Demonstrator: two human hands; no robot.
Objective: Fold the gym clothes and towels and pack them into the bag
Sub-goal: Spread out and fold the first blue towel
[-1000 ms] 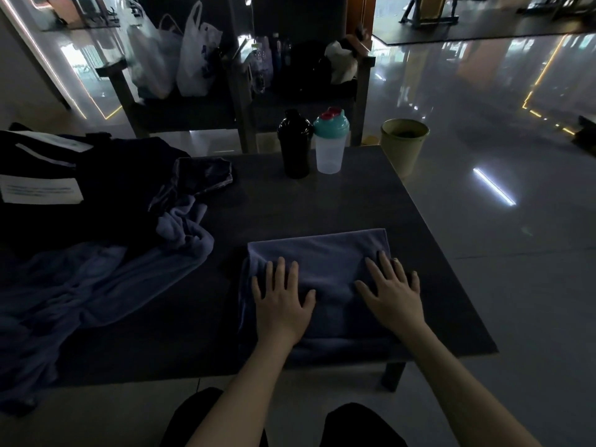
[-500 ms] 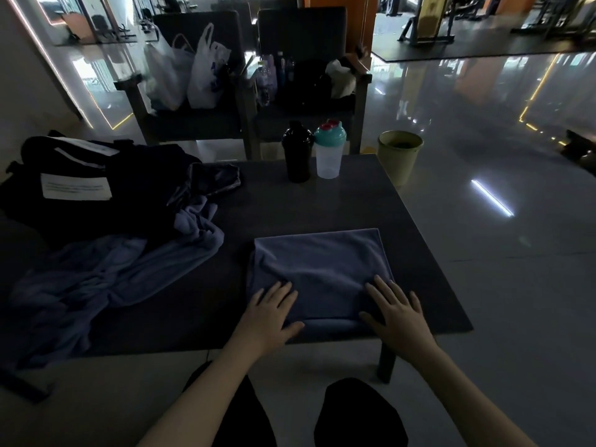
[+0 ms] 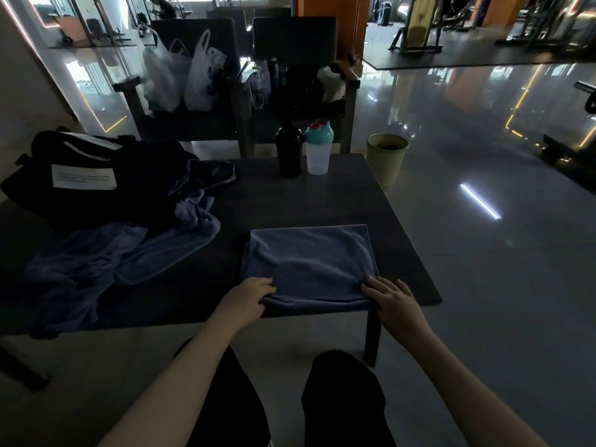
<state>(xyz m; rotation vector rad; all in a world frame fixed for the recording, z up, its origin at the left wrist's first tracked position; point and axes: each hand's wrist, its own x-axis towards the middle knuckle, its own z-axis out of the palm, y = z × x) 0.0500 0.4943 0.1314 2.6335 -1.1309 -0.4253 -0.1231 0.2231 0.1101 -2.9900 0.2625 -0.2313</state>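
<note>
Folded towel (image 3: 309,262): flat at the near edge of the desk (image 3: 322,201). Left hand (image 3: 248,301): fingers clamped on its near-left corner. Right hand (image 3: 393,301): fingers on its near-right corner, grip not discernible.

Dim feed; what light there is comes from the far side. A dark rectangular low table (image 3: 322,201) fills the middle, its near right corner on a square dark leg (image 3: 372,333). The glossy grey tiled floor (image 3: 483,269) carries a bright white streak of reflected light (image 3: 480,204) and thin amber lines (image 3: 515,133).

Past the table's far edge I see a dark high-backed armchair (image 3: 193,37) and its twin (image 3: 293,37), with white plastic bags (image 3: 180,75) on the left seat. A round pale-green bin (image 3: 387,159) stands on the floor just off the far right corner.

There is a pale wall (image 3: 19,91) at left. An orange pillar (image 3: 332,4), a black floor mat (image 3: 451,59) and gym machine frames (image 3: 416,24) sit at the back.
</note>
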